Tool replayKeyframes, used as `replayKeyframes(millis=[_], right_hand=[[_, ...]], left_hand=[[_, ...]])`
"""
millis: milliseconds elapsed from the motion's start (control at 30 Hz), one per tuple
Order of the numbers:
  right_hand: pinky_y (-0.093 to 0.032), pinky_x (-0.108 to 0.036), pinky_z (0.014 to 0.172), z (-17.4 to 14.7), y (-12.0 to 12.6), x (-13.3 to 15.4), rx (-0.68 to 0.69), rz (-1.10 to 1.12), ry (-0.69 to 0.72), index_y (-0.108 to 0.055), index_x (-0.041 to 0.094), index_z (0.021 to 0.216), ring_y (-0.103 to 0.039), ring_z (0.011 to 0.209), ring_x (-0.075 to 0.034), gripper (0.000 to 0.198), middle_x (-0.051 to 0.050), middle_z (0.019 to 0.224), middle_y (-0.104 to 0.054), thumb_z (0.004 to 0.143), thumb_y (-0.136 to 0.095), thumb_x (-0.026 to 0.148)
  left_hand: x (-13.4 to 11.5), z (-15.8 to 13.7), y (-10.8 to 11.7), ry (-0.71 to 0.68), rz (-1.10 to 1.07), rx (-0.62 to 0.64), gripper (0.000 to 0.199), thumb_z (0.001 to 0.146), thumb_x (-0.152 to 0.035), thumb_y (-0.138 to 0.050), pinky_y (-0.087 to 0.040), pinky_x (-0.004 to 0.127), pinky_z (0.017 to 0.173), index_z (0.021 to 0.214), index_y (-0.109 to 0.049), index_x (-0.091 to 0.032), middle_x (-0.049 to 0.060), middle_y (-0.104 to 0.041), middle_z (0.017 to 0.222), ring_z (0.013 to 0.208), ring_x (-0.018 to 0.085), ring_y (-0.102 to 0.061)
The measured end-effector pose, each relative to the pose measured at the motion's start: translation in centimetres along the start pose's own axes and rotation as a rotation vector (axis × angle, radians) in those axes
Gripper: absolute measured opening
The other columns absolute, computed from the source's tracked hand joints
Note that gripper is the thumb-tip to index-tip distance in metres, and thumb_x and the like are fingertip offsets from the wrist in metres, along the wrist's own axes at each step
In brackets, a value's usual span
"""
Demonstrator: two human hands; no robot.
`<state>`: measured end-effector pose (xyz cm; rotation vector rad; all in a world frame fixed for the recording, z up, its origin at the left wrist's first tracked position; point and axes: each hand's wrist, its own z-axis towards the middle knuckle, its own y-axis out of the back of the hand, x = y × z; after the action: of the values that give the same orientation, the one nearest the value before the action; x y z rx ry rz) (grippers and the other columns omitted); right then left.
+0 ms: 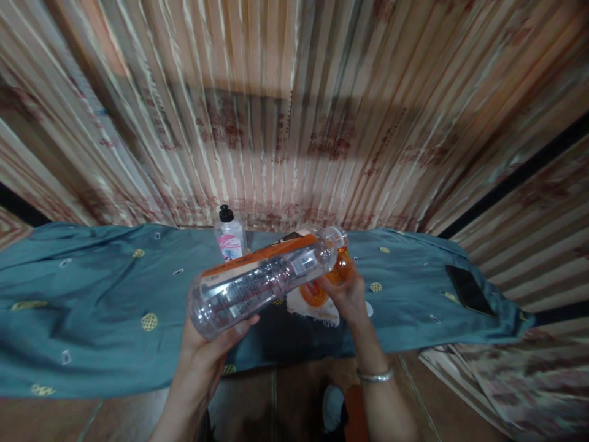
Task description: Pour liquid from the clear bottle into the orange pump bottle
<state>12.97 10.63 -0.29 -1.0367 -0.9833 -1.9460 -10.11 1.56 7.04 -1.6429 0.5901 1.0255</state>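
My left hand (214,341) is closed around the base of a large clear plastic bottle (264,285) with an orange label. The bottle leans far over, its open mouth up and to the right. That mouth overlaps the top of a small orange see-through bottle (341,268), and I cannot tell whether they touch. Fingers of my right hand (347,294) wrap around the orange bottle. Lower down, an orange rounded part (315,293) shows above a white cloth (317,312); whether it belongs to the same bottle is unclear. How much liquid the clear bottle holds does not show.
A clear bottle with a black cap and pink label (230,240) stands at the back. A dark phone (469,290) lies at the right on the green patterned cloth (105,288). A small white round thing (369,309) is beside my right wrist. Pleated curtains (276,123) hang behind.
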Motion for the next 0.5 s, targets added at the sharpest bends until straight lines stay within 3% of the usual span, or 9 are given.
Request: replayKeyframes(millis=[233, 500], right_hand=[[-0.064, -0.048, 0.082, 0.10, 0.22, -0.08, 0.010, -0.029, 0.005, -0.067, 0.017, 0.119, -0.077, 0.094, -0.035, 0.065, -0.014, 0.103, -0.080, 0.066, -0.084, 0.052], [-0.063, -0.048, 0.088, 0.16, 0.14, -0.30, 0.043, 0.024, 0.000, -0.067, 0.018, 0.123, -0.077, 0.095, -0.033, 0.065, -0.013, 0.107, -0.080, 0.068, -0.085, 0.047]], left_hand=[[0.33, -0.29, -0.15, 0.006, -0.032, -0.042, 0.080, 0.048, -0.008, -0.095, -0.067, 0.032, 0.066, 0.120, -0.065, -0.026, 0.003, -0.076, 0.113, 0.093, 0.026, -0.075], [0.20, -0.34, -0.61, -0.030, -0.007, -0.072, 0.083, 0.044, -0.008, -0.093, -0.067, 0.032, 0.062, 0.118, -0.065, -0.031, -0.001, -0.078, 0.108, 0.087, 0.026, -0.077]])
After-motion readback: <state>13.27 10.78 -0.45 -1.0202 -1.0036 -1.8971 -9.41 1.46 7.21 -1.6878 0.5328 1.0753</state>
